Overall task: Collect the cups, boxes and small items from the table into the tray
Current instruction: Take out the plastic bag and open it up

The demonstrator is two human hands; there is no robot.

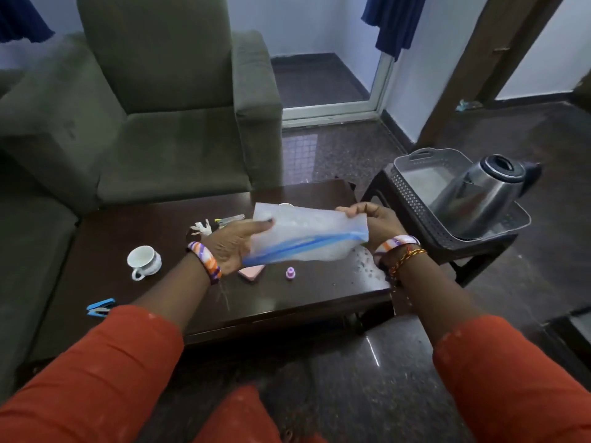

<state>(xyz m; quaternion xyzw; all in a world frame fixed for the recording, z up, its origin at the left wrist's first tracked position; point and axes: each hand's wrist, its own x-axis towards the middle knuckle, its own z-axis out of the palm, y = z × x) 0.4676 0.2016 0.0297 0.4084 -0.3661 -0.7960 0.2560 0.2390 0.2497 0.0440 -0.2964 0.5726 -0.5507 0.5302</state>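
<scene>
Zip bag (300, 238) held above bench (134, 225): left hand (233, 247) pinching one end, right hand (371, 219) pinching other. Cup (144, 260) on bench, left side. Tray (412, 183) w/ kettle (479, 190) at right.

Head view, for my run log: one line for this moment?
both hands: grip clear blue-zip plastic bag | white ceramic cup on table | steel kettle in grey tray

Pink item (252, 272) half-hidden under bag (303, 235)

Home living room, probably: green armchair (153, 107), dark coffee table (166, 238) (curtains (395, 24) behind).
</scene>
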